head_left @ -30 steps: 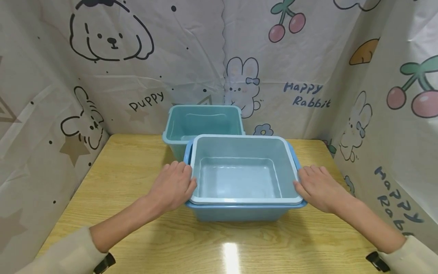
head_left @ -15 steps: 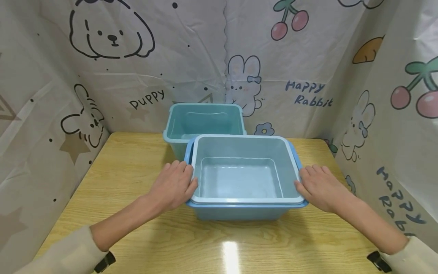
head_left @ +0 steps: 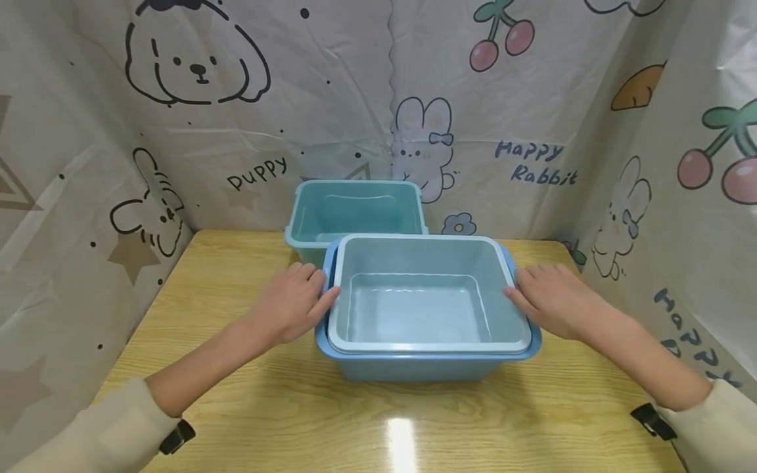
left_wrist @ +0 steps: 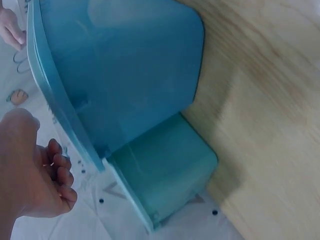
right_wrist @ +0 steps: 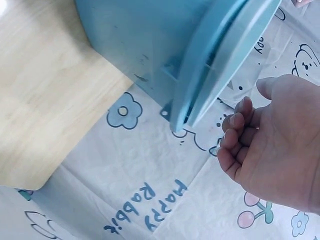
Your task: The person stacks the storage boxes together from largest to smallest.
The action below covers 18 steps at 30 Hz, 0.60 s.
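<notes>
Because the pale blue rectangular plastic bin [head_left: 414,312] sits inside the deeper-blue rectangular plastic bin [head_left: 414,370], the two make one stack on the yellowish wood-grain table [head_left: 254,401], mouths facing up. From where I stand, the inner one looks carried by the walls around it, its lighter rim showing just above the darker one. A narrow gap along the left side suggests that the shapes do not quite match, so the fit is probably loose there.

The person's left hand [head_left: 290,301] and right hand [head_left: 552,300] are at opposite ends of this stack, roughly level with each other, a placement that would suit sharing the load of something wide. Neither grips anything, though: seen from the wrists, the fingers curl loosely on air, clear of the rims, and from above the thumbs only seem to overlap the pale edge.

Behind the stack and somewhat to the left, the teal rectangular plastic bin [head_left: 361,210] stands upright before the whitish cartoon-printed cloth [head_left: 337,125]. Its front is partly hidden, and I cannot tell whether it touches the stack. Set back there, it leaves the nearer tabletop to the nested pair.
</notes>
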Motion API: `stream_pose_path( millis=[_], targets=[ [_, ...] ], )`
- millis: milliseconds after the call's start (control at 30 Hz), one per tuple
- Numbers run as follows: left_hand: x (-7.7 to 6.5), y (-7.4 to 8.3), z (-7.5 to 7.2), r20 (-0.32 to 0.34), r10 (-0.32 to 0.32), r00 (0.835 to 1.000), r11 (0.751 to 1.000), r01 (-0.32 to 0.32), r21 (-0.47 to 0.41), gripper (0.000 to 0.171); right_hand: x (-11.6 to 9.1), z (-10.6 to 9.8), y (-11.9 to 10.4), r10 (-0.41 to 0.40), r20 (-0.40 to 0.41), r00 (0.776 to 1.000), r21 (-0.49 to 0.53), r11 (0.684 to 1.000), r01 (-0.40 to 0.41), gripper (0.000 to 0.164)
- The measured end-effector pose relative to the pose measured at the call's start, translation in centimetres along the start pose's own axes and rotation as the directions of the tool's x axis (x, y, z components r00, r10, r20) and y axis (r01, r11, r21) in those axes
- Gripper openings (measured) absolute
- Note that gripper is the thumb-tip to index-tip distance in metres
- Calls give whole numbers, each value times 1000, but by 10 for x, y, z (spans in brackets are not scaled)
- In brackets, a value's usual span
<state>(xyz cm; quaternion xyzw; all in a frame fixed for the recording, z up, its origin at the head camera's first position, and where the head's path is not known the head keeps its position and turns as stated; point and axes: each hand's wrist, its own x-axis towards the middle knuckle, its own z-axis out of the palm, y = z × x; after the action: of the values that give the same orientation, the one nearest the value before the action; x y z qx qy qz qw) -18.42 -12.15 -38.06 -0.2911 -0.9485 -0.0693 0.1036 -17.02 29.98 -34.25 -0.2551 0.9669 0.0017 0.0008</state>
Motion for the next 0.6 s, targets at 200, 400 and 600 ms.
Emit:
stream_pose_path(
  millis=[200, 400, 600],
  targets=[
    [8, -22, -10, 0, -55, 998, 998, 55, -13, 34, 20, -9, -2, -30, -12, 999, 34, 999, 31, 25],
    [18, -42, -17, -2, -71, 997, 997, 71, 38, 36, 41, -16, -6, -29, -1, 1000, 104, 994, 29, 22],
    [30, -59, -23, 55, -143, 988, 989, 140, 51, 38, 63, -18, -8, 0, 1, 1000, 126, 992, 0, 26]
  ],
)
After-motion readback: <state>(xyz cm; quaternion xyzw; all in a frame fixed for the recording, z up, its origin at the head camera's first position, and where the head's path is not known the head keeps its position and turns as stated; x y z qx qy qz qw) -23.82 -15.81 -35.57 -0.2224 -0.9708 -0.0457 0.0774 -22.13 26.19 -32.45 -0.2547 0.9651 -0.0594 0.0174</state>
